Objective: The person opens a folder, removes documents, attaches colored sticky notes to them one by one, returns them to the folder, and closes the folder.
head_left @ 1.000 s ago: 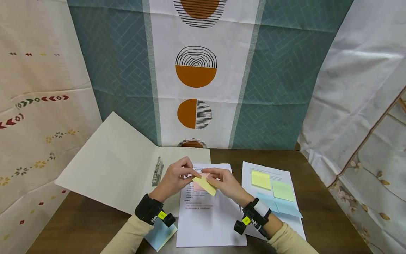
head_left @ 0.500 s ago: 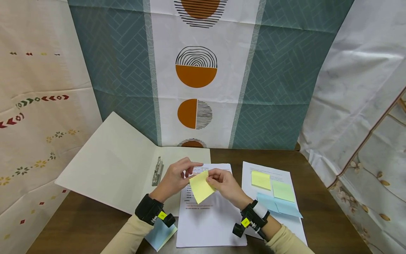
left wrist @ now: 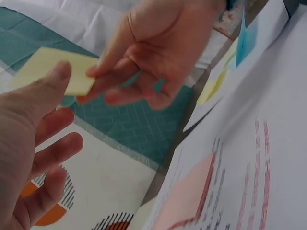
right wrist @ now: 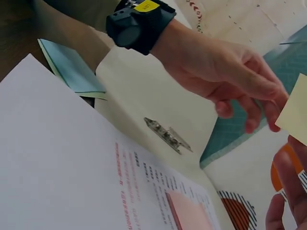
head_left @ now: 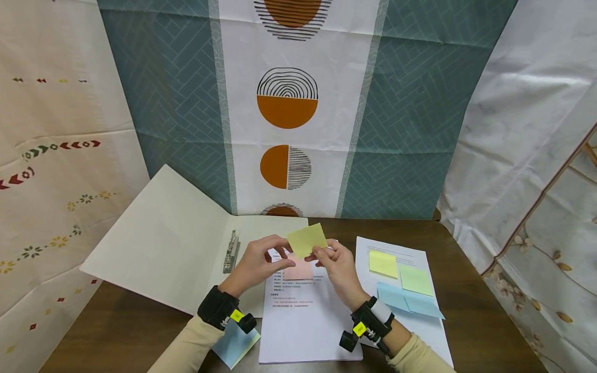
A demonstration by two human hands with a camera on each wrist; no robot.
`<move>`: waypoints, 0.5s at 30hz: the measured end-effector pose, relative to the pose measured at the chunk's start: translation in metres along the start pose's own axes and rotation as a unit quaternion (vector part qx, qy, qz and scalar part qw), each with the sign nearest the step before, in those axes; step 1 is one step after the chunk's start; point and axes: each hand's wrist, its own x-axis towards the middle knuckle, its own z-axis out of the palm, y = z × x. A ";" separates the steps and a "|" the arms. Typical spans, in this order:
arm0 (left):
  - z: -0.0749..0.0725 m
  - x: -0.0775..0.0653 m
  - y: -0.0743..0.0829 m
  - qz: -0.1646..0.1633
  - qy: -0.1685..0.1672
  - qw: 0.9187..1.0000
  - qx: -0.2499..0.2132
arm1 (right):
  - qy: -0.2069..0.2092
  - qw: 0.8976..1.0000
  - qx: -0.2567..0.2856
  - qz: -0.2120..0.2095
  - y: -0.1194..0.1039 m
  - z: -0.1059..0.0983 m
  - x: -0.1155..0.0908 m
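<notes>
A yellow sticky note (head_left: pixel 308 241) is raised above the printed sheets (head_left: pixel 310 331). My right hand (head_left: pixel 338 269) pinches its lower right corner between thumb and fingers; the left wrist view also shows this pinch on the note (left wrist: pixel 53 67). Close by on the left, my left hand (head_left: pixel 258 261) has its thumb and index finger spread apart, near the note's left edge. Whether a fingertip touches that edge I cannot tell. Below both hands, a pink sticky note (head_left: pixel 298 269) lies on the upper part of the printed sheets.
An open folder (head_left: pixel 163 243) with a metal clip (head_left: pixel 231 252) spreads at left. Another printed sheet (head_left: pixel 420 331) at right bears a yellow note (head_left: pixel 383 264), a green note (head_left: pixel 416 280) and blue notes (head_left: pixel 410 300). A blue pad (head_left: pixel 233 344) lies near the left wrist.
The yellow sticky note has risen and turned, from hanging low over the sheets to upright above the pink note. My right hand has lifted with it; my left finger and thumb stand apart.
</notes>
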 end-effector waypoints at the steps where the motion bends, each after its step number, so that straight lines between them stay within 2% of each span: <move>1: 0.001 0.001 0.002 0.002 0.005 1.000 -0.002 | -0.004 1.000 -0.005 0.001 0.001 0.001 -0.001; 8: 0.003 0.004 0.010 0.010 0.063 0.998 0.020 | -0.050 0.998 -0.031 0.010 0.004 0.010 -0.009; 15: 0.002 0.003 0.012 0.000 0.058 0.998 0.019 | -0.024 0.999 -0.024 0.008 0.005 0.011 -0.009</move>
